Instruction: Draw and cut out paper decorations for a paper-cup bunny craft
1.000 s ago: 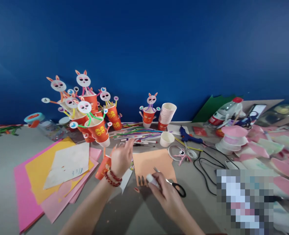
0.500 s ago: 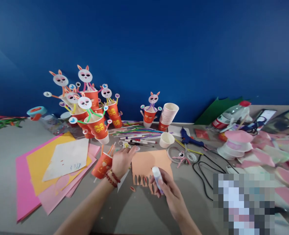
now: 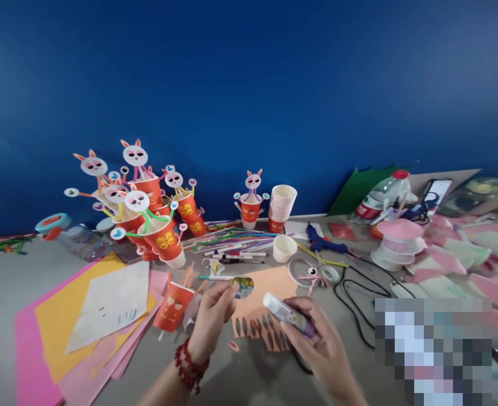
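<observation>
Between the thumb and fingers of my left hand (image 3: 216, 310) is a small round printed disc (image 3: 244, 287), over the upper left of an orange sheet (image 3: 270, 279). My right hand (image 3: 316, 332) grips a white-capped glue stick (image 3: 289, 316), its cap end pointing up and left. Leaf-shaped slots run along the sheet's lower edge, and a small leaf-shaped piece (image 3: 234, 345) lies beside it. Left of my left hand, a tilted red cup (image 3: 174, 304) has orange pipe cleaners in it.
Rabbit-faced red cups (image 3: 160, 237) stand at the left behind coloured paper (image 3: 46, 332). Markers (image 3: 240, 255), stacked cups (image 3: 281, 206), an upright white cup (image 3: 284, 248), a blue glue gun (image 3: 325, 242) and its black cable are further back. Pink pieces (image 3: 443, 259) crowd the right.
My left hand has drawn back towards me, now with the printed disc in its fingers. The glue stick in my right hand has tilted flatter. The camera view has shifted slightly.
</observation>
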### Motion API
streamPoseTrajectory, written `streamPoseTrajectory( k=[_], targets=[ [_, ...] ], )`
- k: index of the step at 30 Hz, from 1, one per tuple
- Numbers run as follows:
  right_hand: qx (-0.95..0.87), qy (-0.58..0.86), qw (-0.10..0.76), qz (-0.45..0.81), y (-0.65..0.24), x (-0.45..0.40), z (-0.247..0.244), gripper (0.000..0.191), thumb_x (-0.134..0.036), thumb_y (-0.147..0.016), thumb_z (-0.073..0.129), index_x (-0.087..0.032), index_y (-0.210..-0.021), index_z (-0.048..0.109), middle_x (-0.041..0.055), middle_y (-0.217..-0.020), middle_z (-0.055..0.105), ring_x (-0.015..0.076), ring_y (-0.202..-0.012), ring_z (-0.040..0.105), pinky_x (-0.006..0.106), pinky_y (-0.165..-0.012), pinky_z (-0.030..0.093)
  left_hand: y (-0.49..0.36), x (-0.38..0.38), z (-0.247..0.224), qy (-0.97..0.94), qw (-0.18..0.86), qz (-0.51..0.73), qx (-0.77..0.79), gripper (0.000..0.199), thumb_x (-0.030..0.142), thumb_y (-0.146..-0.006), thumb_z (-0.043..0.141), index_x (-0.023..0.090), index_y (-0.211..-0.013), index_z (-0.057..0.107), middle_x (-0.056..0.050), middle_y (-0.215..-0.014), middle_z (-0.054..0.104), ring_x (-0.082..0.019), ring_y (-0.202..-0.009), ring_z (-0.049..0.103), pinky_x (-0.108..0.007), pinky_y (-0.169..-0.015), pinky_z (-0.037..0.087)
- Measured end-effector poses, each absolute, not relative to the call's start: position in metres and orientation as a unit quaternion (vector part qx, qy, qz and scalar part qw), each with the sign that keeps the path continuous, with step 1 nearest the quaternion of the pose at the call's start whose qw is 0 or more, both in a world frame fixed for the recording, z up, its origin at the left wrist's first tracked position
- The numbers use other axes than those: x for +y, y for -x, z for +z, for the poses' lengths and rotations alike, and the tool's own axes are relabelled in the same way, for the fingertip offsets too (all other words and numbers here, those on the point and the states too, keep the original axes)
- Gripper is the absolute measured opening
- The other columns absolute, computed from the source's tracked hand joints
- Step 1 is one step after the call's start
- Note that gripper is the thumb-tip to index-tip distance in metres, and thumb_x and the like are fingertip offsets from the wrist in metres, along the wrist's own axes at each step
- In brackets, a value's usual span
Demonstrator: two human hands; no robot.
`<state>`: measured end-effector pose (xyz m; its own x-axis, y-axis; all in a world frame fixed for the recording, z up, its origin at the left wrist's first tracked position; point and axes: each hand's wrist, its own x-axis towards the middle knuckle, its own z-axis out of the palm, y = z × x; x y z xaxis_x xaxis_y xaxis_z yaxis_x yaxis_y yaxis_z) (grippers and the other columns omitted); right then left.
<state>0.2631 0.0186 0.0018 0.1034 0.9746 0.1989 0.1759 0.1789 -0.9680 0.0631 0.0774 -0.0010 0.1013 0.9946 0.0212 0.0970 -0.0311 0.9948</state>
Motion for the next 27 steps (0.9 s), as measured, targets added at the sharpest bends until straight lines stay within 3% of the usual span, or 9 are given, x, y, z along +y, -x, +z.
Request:
streamPoseTrajectory(
  k=[3, 6, 9, 15, 22, 27],
  targets=[
    [-0.590, 0.510, 0.529, 0.334, -0.261, 0.020, 0.018, 0.019, -0.029, -0.082, 0.066, -0.025, -0.100, 0.066, 0.0065, -0.089, 0.071, 0.0220, -0.075, 0.068, 0.026, -0.065, 0.056, -0.063, 0.068, 0.005, -0.556, 0.498, 0.460, 0.481, 0.045, 0.051, -0.091, 0.050, 0.017, -0.062, 0.054, 0.006, -0.046, 0.033, -0.008, -0.041, 0.028, -0.019, -0.041, 0.025],
    [-0.622, 0.496, 0.553, 0.247, -0.253, 0.020, 0.029, 0.018, -0.022, -0.080, 0.067, -0.025, -0.097, 0.065, 0.0051, -0.085, 0.071, 0.0202, -0.070, 0.068, 0.025, -0.061, 0.056, -0.058, 0.061, 0.011, -0.640, 0.407, 0.454, 0.467, 0.030, 0.040, -0.092, 0.052, 0.018, -0.096, 0.071, -0.002, -0.061, 0.059, -0.013, -0.052, 0.049, -0.021, -0.053, 0.041],
    [-0.654, 0.469, 0.568, 0.173, -0.243, 0.019, 0.035, 0.020, -0.014, -0.079, 0.065, -0.023, -0.096, 0.064, 0.0039, -0.083, 0.069, 0.0180, -0.069, 0.067, 0.024, -0.062, 0.055, -0.054, 0.055, 0.014, -0.712, 0.329, 0.431, 0.446, 0.033, 0.031, -0.095, 0.047, 0.020, -0.122, 0.064, -0.003, -0.070, 0.067, -0.013, -0.056, 0.056, -0.022, -0.060, 0.046],
    [-0.657, 0.489, 0.566, 0.093, -0.229, 0.020, 0.036, 0.020, -0.014, -0.078, 0.064, -0.022, -0.096, 0.061, 0.0037, -0.083, 0.067, 0.0170, -0.069, 0.067, 0.025, -0.063, 0.055, -0.056, 0.049, 0.020, -0.706, 0.378, 0.409, 0.437, 0.033, 0.028, -0.098, 0.043, 0.019, -0.124, 0.061, -0.002, -0.075, 0.067, -0.012, -0.057, 0.056, -0.019, -0.054, 0.045],
    [-0.675, 0.485, 0.547, 0.101, -0.228, 0.019, 0.032, 0.022, -0.014, -0.079, 0.063, -0.023, -0.098, 0.059, 0.0034, -0.084, 0.066, 0.0171, -0.072, 0.066, 0.027, -0.066, 0.054, -0.055, 0.046, 0.022, -0.736, 0.360, 0.397, 0.414, 0.032, 0.024, -0.097, 0.045, 0.022, -0.127, 0.058, -0.003, -0.082, 0.068, -0.013, -0.065, 0.060, -0.021, -0.063, 0.048],
    [-0.674, 0.477, 0.556, 0.095, -0.226, 0.020, 0.032, 0.023, -0.013, -0.079, 0.062, -0.023, -0.099, 0.059, 0.0041, -0.086, 0.066, 0.0178, -0.074, 0.067, 0.028, -0.067, 0.054, -0.054, 0.049, 0.024, -0.765, 0.298, 0.412, 0.396, 0.034, 0.022, -0.097, 0.044, 0.021, -0.129, 0.056, -0.011, -0.105, 0.064, -0.020, -0.094, 0.062, -0.032, -0.082, 0.052]
  ],
)
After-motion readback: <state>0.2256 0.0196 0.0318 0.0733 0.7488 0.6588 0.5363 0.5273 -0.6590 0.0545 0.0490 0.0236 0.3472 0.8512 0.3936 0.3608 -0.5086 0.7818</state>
